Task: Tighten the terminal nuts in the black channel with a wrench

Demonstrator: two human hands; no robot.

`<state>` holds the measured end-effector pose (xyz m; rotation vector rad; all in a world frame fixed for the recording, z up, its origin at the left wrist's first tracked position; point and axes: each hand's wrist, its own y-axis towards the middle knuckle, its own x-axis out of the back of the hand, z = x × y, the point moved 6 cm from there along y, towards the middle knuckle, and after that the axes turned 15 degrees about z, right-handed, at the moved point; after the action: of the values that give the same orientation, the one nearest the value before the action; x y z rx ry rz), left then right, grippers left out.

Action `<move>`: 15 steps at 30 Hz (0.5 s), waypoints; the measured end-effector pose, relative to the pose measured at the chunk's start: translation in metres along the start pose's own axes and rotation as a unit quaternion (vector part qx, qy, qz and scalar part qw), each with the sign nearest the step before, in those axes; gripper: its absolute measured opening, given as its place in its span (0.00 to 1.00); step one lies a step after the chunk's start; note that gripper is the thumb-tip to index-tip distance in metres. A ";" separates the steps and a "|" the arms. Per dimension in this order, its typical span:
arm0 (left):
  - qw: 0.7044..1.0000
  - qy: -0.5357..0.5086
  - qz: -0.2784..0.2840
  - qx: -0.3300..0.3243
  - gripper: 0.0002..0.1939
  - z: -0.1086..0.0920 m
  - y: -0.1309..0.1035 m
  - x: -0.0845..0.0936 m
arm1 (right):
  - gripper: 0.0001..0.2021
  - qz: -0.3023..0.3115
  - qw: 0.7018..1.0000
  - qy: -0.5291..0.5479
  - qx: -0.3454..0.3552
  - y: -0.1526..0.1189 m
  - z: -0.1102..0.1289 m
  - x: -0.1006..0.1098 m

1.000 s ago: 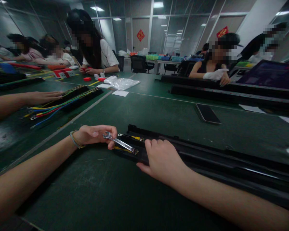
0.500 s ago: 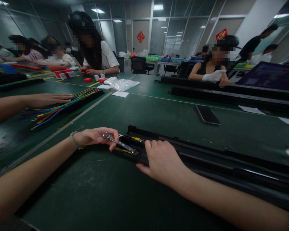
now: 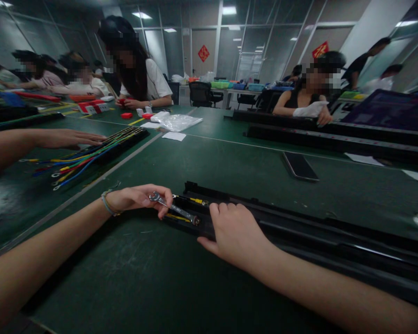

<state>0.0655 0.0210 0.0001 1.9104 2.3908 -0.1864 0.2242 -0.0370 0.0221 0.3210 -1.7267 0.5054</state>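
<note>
R hand [image 3: 235, 228]: fingers clasped over long black channel-shaped housing [image 3: 296, 224], 4 o'clock of ctr. L hand [image 3: 142, 197]: fingers gripping silver metal wrench [image 3: 179, 211], 7–8 o'clock, ring end in housing. Poss. slip if wrench tilts, scuffing yellow-sleeved cable [image 3: 196, 200] beyond.

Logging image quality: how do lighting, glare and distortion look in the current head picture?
Head view: dim overall, with bright ceiling lights at the top; head view: highlights on the wrench and a thin glare streak on the black housing; head view: the pale column leans outward, suggesting wide-lens distortion.
</note>
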 end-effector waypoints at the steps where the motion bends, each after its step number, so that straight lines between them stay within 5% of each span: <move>1: 1.000 0.003 -0.002 0.002 0.19 0.000 0.000 0.000 | 0.24 -0.002 1.000 0.000 -0.001 0.000 0.000 0.000; 15: 0.994 0.102 -0.004 0.047 0.16 -0.002 0.002 -0.002 | 0.24 0.013 1.000 -0.002 -0.002 0.000 0.000 -0.002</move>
<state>0.0675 0.0199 0.0026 2.0553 2.5613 -0.1108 0.2244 -0.0371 0.0204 0.2986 -1.7379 0.5202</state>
